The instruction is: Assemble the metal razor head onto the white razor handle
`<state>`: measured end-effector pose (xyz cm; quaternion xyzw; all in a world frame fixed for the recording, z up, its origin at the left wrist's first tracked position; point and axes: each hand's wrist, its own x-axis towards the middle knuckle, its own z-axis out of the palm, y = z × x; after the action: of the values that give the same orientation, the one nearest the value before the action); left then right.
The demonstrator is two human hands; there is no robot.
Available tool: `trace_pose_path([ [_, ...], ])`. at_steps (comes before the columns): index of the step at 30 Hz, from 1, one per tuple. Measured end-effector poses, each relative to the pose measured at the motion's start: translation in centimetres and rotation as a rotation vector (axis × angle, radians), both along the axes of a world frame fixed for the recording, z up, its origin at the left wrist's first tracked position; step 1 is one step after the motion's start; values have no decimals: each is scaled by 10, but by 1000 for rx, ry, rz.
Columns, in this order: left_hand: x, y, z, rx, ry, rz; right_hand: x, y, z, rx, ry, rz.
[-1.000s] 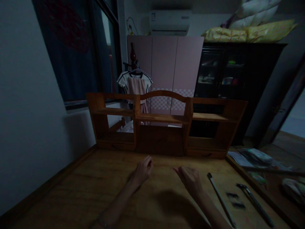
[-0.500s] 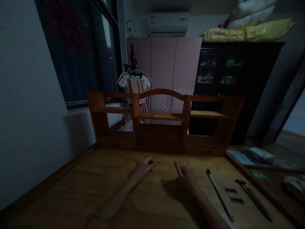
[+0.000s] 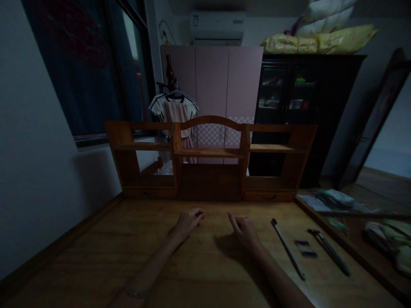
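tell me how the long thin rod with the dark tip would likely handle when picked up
The long thin rod is probably stiff, since it lies straight along its whole length. It may feel light, being so slender, though its material is unclear.

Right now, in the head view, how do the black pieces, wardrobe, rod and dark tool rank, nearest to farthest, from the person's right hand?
From the right hand:
1. Rod, on the wooden surface to its right.
2. Black pieces, right of the rod.
3. Dark tool, right of the pieces.
4. Wardrobe, beyond the shelf unit.
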<state>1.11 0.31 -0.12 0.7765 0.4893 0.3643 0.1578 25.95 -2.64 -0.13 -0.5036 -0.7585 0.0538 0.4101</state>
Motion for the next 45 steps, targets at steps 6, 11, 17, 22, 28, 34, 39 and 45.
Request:
trace_pose_path([
  [6, 1, -7, 1, -80, 105, 18, -6, -2, -2, 30, -9, 29],
  [11, 3, -9, 2, -36, 158, 80, -9, -9, -1, 33, -31, 90],
  [17, 1, -6, -2, -16, 119, 58, -20, -18, -1, 148, -262, 153],
  [22, 2, -4, -7, -6, 111, 84, -30, -23, -4, 224, -411, 171],
  [28, 5, -8, -6, -17, 134, 29, -28, -21, -6, 209, -388, 156],
  [34, 8, -14, -3, -46, 178, 22, -19, -17, -1, 120, -213, 95],
  [39, 9, -16, 3, -49, 154, 17, -20, -18, 1, 51, -154, 111],
  [45, 7, -17, 5, -80, 148, 8, -21, -20, 2, 10, -116, 125],
])
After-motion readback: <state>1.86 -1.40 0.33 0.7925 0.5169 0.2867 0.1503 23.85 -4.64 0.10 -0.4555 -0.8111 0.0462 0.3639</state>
